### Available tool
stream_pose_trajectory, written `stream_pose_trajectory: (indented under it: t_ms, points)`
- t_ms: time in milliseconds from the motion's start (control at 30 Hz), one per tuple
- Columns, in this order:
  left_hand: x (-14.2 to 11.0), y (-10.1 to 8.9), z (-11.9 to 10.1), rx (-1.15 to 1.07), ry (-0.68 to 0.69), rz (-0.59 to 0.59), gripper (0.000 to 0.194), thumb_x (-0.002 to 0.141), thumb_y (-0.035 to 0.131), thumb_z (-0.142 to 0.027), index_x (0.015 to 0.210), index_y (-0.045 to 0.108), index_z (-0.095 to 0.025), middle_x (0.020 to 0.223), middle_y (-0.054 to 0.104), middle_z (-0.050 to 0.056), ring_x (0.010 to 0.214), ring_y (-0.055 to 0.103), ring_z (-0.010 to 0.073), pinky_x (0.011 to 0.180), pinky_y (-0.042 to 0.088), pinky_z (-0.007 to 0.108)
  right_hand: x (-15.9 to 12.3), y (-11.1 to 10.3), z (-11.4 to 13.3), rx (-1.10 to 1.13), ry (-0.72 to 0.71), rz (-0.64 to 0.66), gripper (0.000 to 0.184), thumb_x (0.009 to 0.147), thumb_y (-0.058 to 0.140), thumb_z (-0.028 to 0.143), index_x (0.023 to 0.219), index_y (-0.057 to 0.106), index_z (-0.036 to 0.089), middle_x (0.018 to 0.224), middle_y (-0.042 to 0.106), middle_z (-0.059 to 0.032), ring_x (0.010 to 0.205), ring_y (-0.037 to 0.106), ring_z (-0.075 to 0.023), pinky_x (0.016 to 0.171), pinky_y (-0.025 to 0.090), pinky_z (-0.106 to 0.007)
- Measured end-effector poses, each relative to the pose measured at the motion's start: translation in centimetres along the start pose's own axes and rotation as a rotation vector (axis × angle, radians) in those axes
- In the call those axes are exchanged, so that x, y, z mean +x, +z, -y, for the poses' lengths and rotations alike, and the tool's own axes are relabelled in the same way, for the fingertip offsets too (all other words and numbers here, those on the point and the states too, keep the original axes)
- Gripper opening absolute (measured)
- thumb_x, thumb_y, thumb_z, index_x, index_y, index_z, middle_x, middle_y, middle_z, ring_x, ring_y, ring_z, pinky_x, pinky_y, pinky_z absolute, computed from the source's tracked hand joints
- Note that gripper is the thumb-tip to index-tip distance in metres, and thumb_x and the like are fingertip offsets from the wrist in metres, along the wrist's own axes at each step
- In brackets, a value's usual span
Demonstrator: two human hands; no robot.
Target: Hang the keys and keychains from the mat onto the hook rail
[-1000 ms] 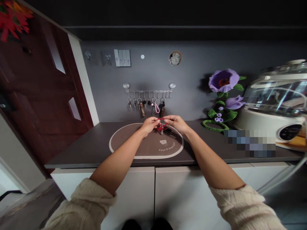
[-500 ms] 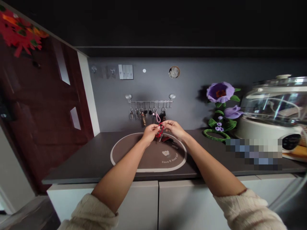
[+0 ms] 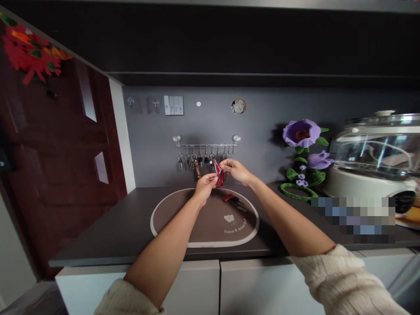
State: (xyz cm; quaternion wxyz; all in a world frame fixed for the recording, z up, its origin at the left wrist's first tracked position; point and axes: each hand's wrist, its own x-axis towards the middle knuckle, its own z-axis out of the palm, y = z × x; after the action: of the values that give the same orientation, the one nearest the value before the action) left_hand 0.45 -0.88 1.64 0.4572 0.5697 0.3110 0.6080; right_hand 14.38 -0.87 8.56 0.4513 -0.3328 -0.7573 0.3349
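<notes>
My left hand and my right hand are raised together in front of the grey wall, both pinched on a red key strap that hangs between them. They sit just below the right part of a metal hook rail that carries several keys and a pink loop. Under my hands, another set of keys with a red fob lies on a brown oval mat on the dark counter.
A dark red door stands at the left. Purple fabric flowers and a white appliance with a glass lid occupy the counter's right end. Light switches and small hooks are on the wall above the rail. White cabinet doors are below.
Both hands have lifted the red key strap from just above the mat up towards the hook rail. The keys with the red fob now lie uncovered on the mat.
</notes>
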Motion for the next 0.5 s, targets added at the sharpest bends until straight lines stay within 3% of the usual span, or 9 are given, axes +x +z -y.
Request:
stream_pose_trajectory:
  t_ms: [300,500]
  points:
    - [-0.1,-0.4,-0.1,0.073,0.003,-0.07,0.027,0.067,0.056,-0.031,0.087,0.059,-0.013,0.082,0.062,0.008,0.067,0.055,0.0102,0.054,0.038,0.019,3.3,-1.5,-0.4,-0.259,-0.099,-0.11,0.012,0.071,0.048,0.024,0.069,0.051,0.013,0.062,0.051,0.001,0.057,0.044,-0.0076,0.061,0.037,-0.022]
    - [-0.2,-0.3,0.4,0.134,-0.029,-0.114,0.023,0.067,0.055,-0.029,0.08,0.06,-0.012,0.076,0.062,0.007,0.06,0.053,0.0095,0.05,0.036,0.019,6.0,-2.0,-1.0,-0.524,-0.12,-0.308,0.011,0.071,0.045,0.018,0.072,0.055,0.013,0.066,0.056,-0.0008,0.06,0.046,-0.0087,0.061,0.036,-0.022]
